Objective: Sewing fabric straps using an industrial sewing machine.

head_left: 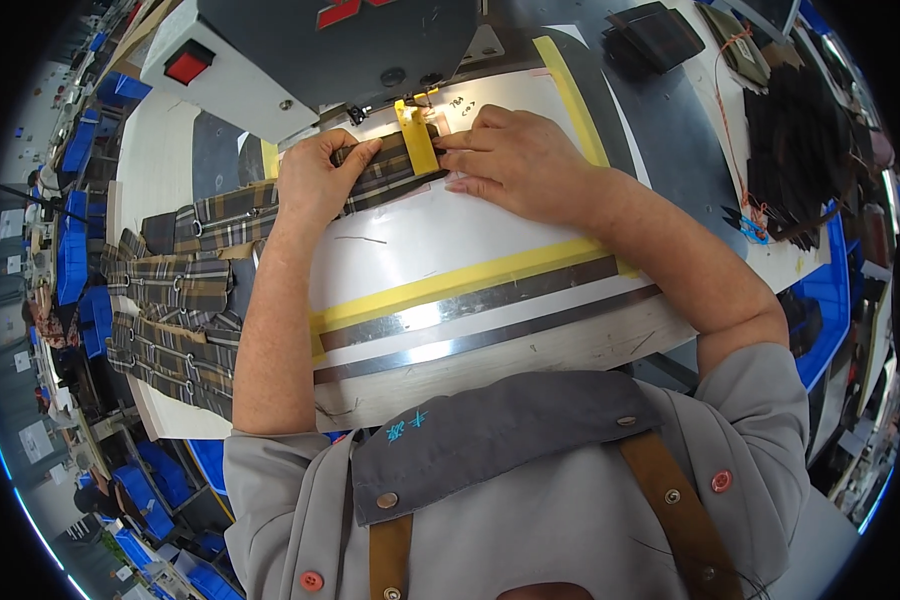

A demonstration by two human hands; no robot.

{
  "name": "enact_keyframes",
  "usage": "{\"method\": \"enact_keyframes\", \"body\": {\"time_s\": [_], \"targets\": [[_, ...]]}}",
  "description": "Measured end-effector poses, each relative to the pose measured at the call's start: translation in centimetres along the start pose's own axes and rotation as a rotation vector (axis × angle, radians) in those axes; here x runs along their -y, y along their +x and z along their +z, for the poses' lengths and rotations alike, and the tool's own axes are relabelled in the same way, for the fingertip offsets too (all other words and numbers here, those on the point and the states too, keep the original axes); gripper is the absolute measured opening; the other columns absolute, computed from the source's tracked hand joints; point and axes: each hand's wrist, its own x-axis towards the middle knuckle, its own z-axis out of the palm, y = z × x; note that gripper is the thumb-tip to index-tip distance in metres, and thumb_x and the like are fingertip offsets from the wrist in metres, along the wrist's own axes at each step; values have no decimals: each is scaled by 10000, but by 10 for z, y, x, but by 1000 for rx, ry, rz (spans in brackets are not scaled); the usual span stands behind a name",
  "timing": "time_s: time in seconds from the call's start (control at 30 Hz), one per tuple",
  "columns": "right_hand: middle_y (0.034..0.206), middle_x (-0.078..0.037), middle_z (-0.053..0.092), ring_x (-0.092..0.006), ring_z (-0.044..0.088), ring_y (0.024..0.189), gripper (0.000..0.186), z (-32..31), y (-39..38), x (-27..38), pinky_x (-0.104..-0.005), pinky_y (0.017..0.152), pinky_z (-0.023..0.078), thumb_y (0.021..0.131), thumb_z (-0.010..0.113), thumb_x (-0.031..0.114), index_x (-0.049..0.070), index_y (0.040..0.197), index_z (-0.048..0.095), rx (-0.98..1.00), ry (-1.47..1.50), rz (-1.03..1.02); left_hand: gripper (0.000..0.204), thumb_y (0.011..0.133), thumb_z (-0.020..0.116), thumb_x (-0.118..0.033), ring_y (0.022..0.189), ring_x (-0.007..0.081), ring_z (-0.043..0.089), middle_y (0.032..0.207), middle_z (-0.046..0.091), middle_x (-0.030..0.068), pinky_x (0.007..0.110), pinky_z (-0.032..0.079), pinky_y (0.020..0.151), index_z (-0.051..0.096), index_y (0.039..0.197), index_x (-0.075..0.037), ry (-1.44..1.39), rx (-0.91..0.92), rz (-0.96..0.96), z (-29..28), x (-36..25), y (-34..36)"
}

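Observation:
A plaid fabric strap (380, 165) in brown, grey and black lies under a yellow clamp plate (417, 138) on the sewing machine (340, 50). My left hand (317, 178) is closed on the strap to the left of the plate, thumb and forefinger pinching its upper edge. On the other side, my right hand (515, 165) lies with stretched fingers, their tips at the strap's dark end beside the plate. Whether those fingertips grip the fabric is hard to see. A small lamp lights the spot under the machine head.
Stacked plaid straps with metal buckles (175, 285) lie left of my left forearm. Yellow tape (460, 285) borders the white work sheet. At the right are folded dark plaid pieces (655, 38), a bundle of black strips (795, 150) and blue-handled snips (753, 230).

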Motion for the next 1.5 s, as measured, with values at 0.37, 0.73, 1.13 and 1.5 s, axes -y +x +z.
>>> {"method": "enact_keyframes", "body": {"time_s": [0.37,0.73,1.13,1.5], "targets": [[1290,-14,700,-224,575,1091,315,1,2,-18,-379,927,500,951,682,402,135,1094,773,-62,34,-31,344,892,796,-404,590,189,648,671,695,72,352,478,570,756,835,-67,21,-126,68,7,3,6],[1286,-2,687,-202,585,1090,273,-2,0,-26,-379,922,510,950,683,414,194,1076,786,-58,19,-93,232,836,849,-262,684,178,650,780,703,49,338,503,655,747,921,-72,-111,-291,261,24,15,7],[1232,34,716,-181,588,1069,259,5,0,-27,-379,928,508,970,667,421,210,1047,797,-60,12,-16,562,591,991,-251,897,141,607,932,609,7,300,517,818,805,1111,-146,-58,-90,227,10,-11,-7],[1229,31,715,-179,582,1075,236,5,-1,-26,-376,938,502,946,705,397,200,1030,806,-101,34,-36,596,561,997,-285,844,116,581,898,586,-24,274,528,769,810,1114,-161,-85,-75,223,10,-6,-8]]}}
